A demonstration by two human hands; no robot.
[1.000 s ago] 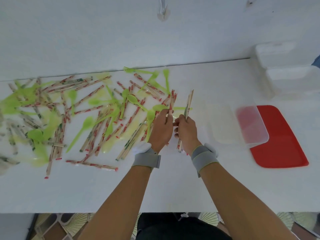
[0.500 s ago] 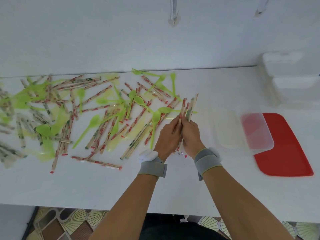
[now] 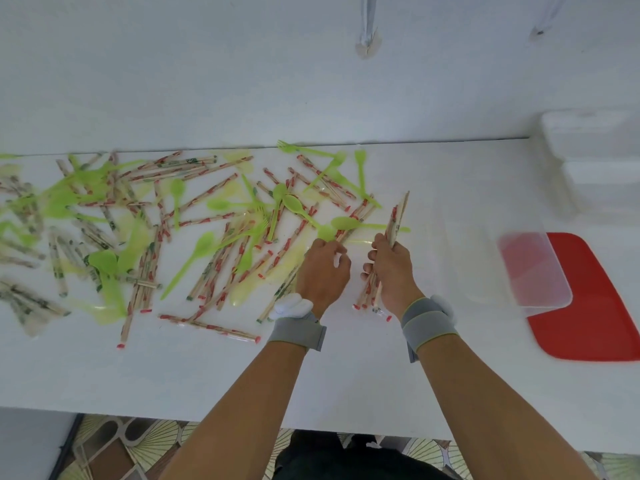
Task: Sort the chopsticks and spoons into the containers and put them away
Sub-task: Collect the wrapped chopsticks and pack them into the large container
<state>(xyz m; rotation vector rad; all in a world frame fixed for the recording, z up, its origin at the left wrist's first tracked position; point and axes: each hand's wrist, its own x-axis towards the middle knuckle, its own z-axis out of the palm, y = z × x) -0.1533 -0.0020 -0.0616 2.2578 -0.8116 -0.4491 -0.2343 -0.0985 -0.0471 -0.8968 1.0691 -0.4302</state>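
A bundle (image 3: 394, 225) of wrapped chopsticks is held in the right hand (image 3: 391, 268), with the fingers curled round it. The bundle is tilted, its top end pointing up and away and its low end (image 3: 369, 299) sticking out under the hand, just above the white surface (image 3: 346, 372). The left hand (image 3: 322, 268) is seen just beside the right hand, apart from it, with its fingers curled down over the pile. It cannot be told if anything is held in it. A green spoon (image 3: 346, 223) is seen right by its fingertips. Many more chopsticks (image 3: 207, 327) in red and green wrappers and green spoons (image 3: 194, 258) are spread all over the left and middle of the surface, mixed up and crossing each other. A few green forks (image 3: 294, 148) are seen near the back edge. To the right of the hands, a clear box (image 3: 460, 244) is set on the surface, and a clear lid (image 3: 533, 271) is laid partly over a red tray (image 3: 595, 306). More clear boxes (image 3: 595, 161) are stacked at the far right, by the wall. A grey band (image 3: 298, 332) is worn on the left wrist and another grey band (image 3: 429, 320) on the right wrist. A patterned floor (image 3: 138, 445) is seen under the front edge of the surface.
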